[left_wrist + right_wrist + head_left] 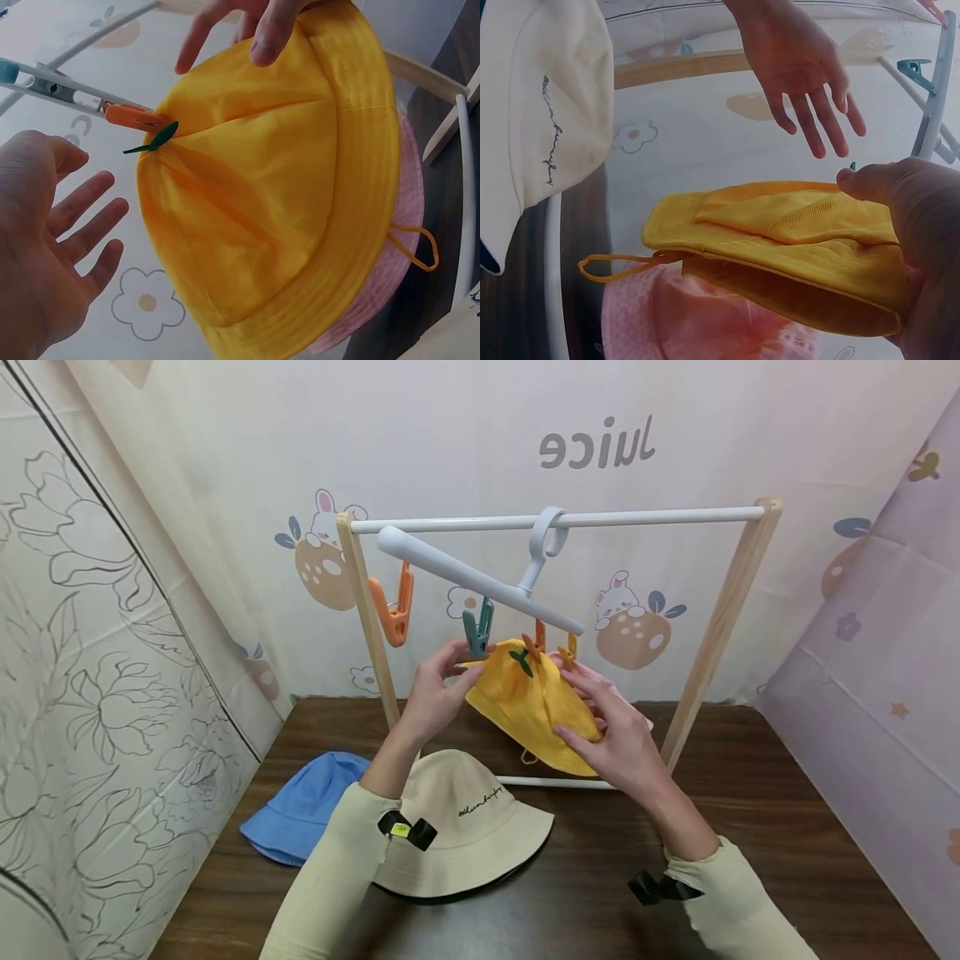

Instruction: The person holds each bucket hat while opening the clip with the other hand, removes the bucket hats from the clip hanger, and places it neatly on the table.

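A yellow bucket hat (536, 714) with a green sprout on its crown hangs from an orange clip (135, 117) on a white hanger (480, 583). My left hand (442, 685) is beside its crown; in the left wrist view the fingers are spread, apart from the hat. At the hat's right side, my right hand (618, 739) has its thumb (866, 184) against the yellow cloth and its fingers loosely extended. A pink hat (682, 315) hangs behind, partly hidden, near a yellow clip (567, 650). A teal clip (478, 628) is above my left fingers.
The hanger hooks over the white bar (450, 524) of a wooden-legged rack (712, 652). Another orange clip (393, 610) dangles at the hanger's left end. A cream hat (457, 835) and a blue hat (307, 810) lie on the dark wooden table (780, 827).
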### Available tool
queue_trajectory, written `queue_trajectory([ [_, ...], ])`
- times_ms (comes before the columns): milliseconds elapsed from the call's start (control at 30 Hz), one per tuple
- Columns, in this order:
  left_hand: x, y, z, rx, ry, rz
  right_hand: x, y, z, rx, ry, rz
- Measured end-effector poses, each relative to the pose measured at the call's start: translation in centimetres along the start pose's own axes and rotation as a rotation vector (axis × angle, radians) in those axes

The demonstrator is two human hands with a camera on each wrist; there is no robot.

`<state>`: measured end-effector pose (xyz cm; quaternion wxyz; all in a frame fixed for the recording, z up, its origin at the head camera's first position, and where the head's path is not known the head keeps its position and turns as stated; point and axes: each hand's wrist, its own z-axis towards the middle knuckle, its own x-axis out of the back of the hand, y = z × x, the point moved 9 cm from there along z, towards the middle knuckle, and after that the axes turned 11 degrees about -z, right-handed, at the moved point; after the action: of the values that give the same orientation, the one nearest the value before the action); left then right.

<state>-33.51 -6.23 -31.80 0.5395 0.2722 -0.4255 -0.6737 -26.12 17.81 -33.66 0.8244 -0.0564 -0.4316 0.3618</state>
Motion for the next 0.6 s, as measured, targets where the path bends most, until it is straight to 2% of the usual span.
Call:
queue_trajectory([
  [333,-0.42,0.03,0.43,-0.009,-0.013,-0.016,-0.02,-0.05,0.09,-0.005,-0.001,0.003],
  [600,-0.52,0.06,0.92,-0.016,-0.010,-0.003,-0.10,-0.29,0.25,0.032,0.024,-0.016],
])
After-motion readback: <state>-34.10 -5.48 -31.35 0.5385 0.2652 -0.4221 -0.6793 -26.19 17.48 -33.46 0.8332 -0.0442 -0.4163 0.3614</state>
